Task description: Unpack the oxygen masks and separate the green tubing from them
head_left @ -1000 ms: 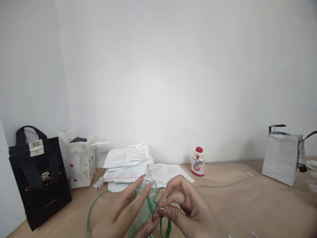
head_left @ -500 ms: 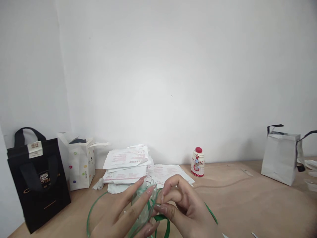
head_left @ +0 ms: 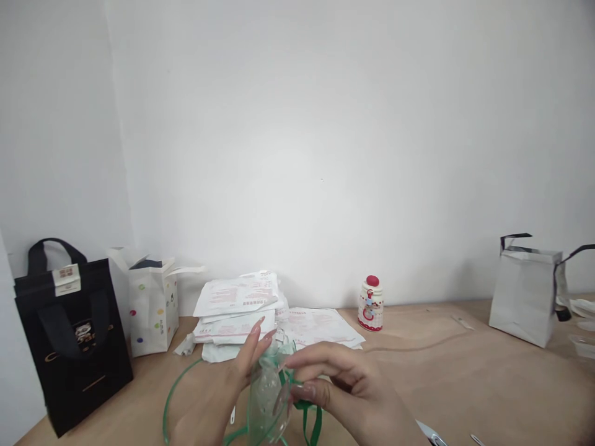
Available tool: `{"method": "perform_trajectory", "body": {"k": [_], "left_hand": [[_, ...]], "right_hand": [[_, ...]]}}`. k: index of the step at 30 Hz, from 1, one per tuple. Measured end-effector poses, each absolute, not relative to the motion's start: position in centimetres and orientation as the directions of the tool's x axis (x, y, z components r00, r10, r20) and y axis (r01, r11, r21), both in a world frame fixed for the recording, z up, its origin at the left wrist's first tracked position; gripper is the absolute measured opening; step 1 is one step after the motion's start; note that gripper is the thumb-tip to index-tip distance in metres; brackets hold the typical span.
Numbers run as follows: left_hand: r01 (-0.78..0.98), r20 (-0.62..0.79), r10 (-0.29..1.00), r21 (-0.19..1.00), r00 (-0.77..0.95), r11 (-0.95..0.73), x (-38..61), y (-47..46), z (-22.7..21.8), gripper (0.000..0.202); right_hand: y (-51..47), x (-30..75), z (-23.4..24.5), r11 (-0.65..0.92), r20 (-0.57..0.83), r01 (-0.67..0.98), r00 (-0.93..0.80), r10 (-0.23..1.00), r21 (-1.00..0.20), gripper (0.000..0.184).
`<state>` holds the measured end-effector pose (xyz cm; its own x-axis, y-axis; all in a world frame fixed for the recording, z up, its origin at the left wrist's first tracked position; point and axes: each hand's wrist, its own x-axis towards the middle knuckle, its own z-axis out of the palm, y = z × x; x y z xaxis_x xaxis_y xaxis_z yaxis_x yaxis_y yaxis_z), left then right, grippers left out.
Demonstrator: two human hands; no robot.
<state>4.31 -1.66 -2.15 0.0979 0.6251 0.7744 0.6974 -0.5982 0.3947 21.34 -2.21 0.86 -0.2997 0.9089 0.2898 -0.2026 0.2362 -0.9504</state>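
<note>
nearest me, my left hand (head_left: 218, 396) cups the clear mask (head_left: 267, 396) from its left, fingers (head_left: 255, 337) stretched along it. my right hand (head_left: 357, 396) pinches the green strap (head_left: 318, 424) at the mask's right edge. the mask sits low over the bench (head_left: 465, 384), front centre. a green tube (head_left: 173, 387) loops to the left. beyond lie paper packets (head_left: 237, 306) and a red-capped jar (head_left: 370, 305), with a black bag (head_left: 69, 334) far left and a white bag (head_left: 525, 291) far right.

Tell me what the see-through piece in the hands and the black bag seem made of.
The see-through piece, held between left hand and right hand, looks like thin clear plastic, green-tinted and glossy: a finger shows through it. The black bag looks like stiff matte paper or card: flat sides, sharp edges.
</note>
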Motion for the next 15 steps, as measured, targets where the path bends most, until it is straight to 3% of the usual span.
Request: {"method": "perform_trajectory", "body": {"k": [9,12,15], "left_hand": [[0.613,0.639,0.743,0.51,0.199,-0.603,4.4,-0.9,-2.8,0.073],[0.594,0.63,0.725,0.48,0.278,-0.645,3.6,-1.0,-3.1,0.074],[0.595,0.702,0.639,0.379,0.314,-0.709,2.7,-1.4,-3.2,0.07]], "right_hand": [[-0.8,20.9,0.2,0.134,0.218,-0.224,-0.409,0.886,-0.965,0.023],[-0.9,20.9,0.3,0.132,0.243,-0.27,-0.434,0.868,-0.954,0.016],[-0.7,21.2,0.0,0.101,0.28,-0.362,-0.487,0.828,-0.927,0.018]]}}
